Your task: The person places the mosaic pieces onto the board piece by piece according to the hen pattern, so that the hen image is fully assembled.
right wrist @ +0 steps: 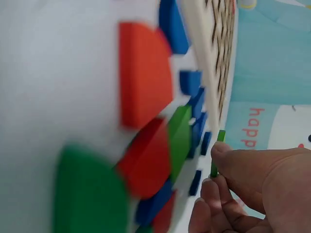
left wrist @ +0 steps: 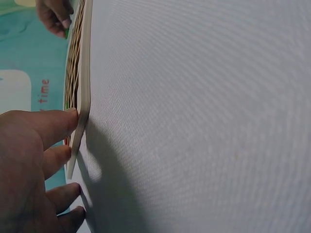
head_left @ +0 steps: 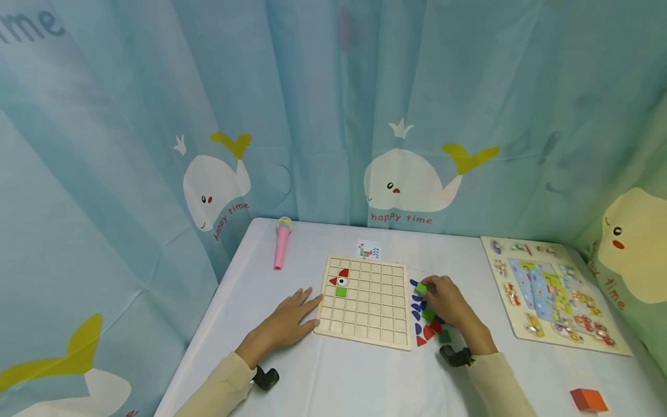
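A wooden grid board [head_left: 370, 315] lies on the white table. In its upper left cells sit two red pieces [head_left: 344, 272], an eye tile [head_left: 341, 282] and a green square [head_left: 341, 292]. My left hand [head_left: 288, 318] rests at the board's left edge with fingers spread, thumb and fingertips touching the rim in the left wrist view. My right hand [head_left: 444, 298] is just off the board's right side, pinching a green square block [right wrist: 215, 167] between thumb and fingers. Below it lie loose blue pieces [head_left: 418, 329], red pieces [head_left: 428, 332] and green blocks [head_left: 444, 336].
A small pattern card [head_left: 368, 250] lies behind the board. The pink toy microphone [head_left: 281, 248] is at the back left. To the right lies a picture puzzle board [head_left: 521, 324], with an orange block [head_left: 589, 399] near the front right. Printed curtains [head_left: 323, 116] surround the table.
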{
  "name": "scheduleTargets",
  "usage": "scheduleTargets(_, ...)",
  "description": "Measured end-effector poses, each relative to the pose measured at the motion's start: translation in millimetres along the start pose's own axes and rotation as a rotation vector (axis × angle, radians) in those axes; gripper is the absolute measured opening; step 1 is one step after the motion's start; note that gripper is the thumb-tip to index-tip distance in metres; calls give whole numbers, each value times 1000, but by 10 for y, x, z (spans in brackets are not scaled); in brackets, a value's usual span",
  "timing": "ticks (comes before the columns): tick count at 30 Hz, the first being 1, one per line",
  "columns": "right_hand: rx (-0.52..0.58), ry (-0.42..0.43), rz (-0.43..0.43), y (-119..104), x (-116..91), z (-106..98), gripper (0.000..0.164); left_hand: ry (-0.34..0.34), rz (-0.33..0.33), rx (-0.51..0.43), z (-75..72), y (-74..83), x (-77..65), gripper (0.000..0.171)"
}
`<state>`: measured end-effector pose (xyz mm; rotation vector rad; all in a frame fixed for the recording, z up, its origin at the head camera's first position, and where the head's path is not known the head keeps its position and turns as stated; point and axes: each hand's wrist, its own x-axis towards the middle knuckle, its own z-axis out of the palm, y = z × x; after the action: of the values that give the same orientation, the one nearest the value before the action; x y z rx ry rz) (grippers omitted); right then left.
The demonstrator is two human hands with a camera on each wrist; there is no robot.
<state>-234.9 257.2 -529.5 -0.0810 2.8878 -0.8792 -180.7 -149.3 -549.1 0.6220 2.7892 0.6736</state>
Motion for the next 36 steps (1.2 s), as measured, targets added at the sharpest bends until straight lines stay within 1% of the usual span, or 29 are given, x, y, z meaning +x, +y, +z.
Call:
scheduleTargets(4,24,-5,-34,-109,1,24,34,0,8,-3,-10,3,-5,61)
scheduleTargets(8,43,1,-112,-227,1,46,32,2,19,-9,-14,5,-14,61)
scheduleTargets(12,73,-23,-174,-350,20,107,30,6,22,-7,-17,5,-17,61)
scheduleTargets(18,126,-74,-232,-582,50,340,28,2,16,11,-10,-10,-12,61)
scheduleTargets(21,130,-76,-266,-725,54,500,24,-2,10,15,-3,-17,-11,61)
scheduleTargets(25,117,-56,-274,-919,44,701,21,4,20,12,-3,-18,-8,61)
scheduleTargets(29,106,-47,-295,-1086,15,835,22,5,28,6,-6,-19,-4,61)
scheduleTargets(32,77,-52,-305,-1175,-9,897,25,3,27,16,-2,-24,0,60)
scheduleTargets(36,50,-38,-284,-1244,-36,930,26,-3,22,24,-5,-32,6,61)
